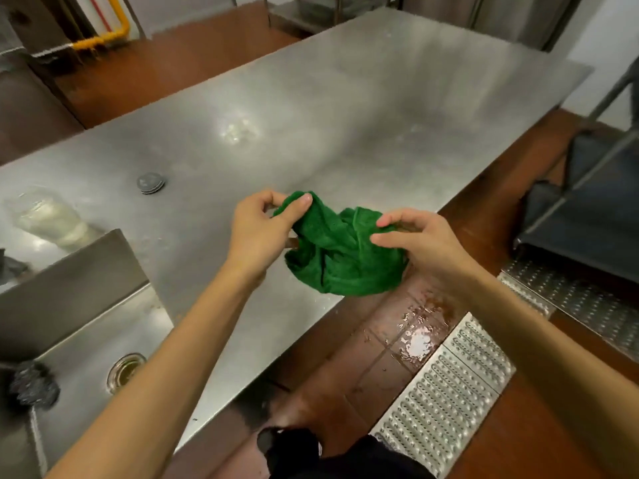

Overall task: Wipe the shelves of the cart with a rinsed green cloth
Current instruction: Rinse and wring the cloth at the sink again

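- Your left hand [262, 229] is raised over the tabletop [311, 133], forearm reaching in from the lower left. Thumb and fingers are curled and pinch the upper left corner of the green cloth [342, 257].
- Your right hand [418, 243] is level with the left and near it, forearm coming in from the lower right. Its thumb and fingertips nip the cloth's upper right edge and the other fingers are bent.
- The green cloth hangs bunched and creased between both hands. It is off the surface, over the tabletop's near edge, with its right part above the brown floor.
- The sink [86, 326] is sunk into the tabletop at the lower left. Its basin shows a round drain [125, 371], and a dark steel scourer [33, 383] sits at its near left rim.
- A clear container [52, 219] lies on its side on the tabletop behind the sink, with pale contents. It is too blurred to read.
- A round grey plug [151, 182] rests on the tabletop, well apart from the cloth.
- The floor to the right of you has a wet patch beside a perforated metal grate [446, 385].
- A metal-framed rack [587, 219] with dark panels stands at the far right. You cannot tell its contents.
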The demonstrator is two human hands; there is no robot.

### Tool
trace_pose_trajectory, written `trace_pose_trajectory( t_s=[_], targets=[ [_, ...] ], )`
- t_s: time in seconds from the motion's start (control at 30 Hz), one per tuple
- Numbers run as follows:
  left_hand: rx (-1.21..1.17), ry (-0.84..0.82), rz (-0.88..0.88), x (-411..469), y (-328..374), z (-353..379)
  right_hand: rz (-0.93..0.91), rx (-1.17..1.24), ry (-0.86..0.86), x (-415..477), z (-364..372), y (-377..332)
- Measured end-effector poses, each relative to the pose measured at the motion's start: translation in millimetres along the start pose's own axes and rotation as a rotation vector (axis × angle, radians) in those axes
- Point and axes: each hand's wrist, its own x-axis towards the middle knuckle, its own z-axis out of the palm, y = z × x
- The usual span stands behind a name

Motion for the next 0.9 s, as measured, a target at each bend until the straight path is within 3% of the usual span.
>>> trace_pose_trajectory(
  t_s=[0.2, 0.4, 0.5, 0.7, 0.9],
  targets=[
    [0.002, -0.17, 0.126, -24.0, 25.0, 97.5, -0.059, -0.111, 0.131, -49.4, -85.1, 17.4],
    [0.006, -0.308, 0.196, -39.1, 48.3, 177.3, -0.192, -0.385, 0.297, -88.9, -166.1, 18.8],
    [0.0, -0.394, 0.256, -37.9, 61.5, 217.3, -0.158, -0.596, 0.422, -102.4, -211.7, 15.8],
    [-0.022, -0.507, 0.3, -16.4, 80.4, 304.4, -0.049, -0.796, 0.588, -130.1, -293.5, 15.2],
    [0.008, -0.683, 0.287, 25.2, 89.3, 397.2, -0.101, -0.911, 0.796, -125.3, -348.0, 8.4]
  ],
)
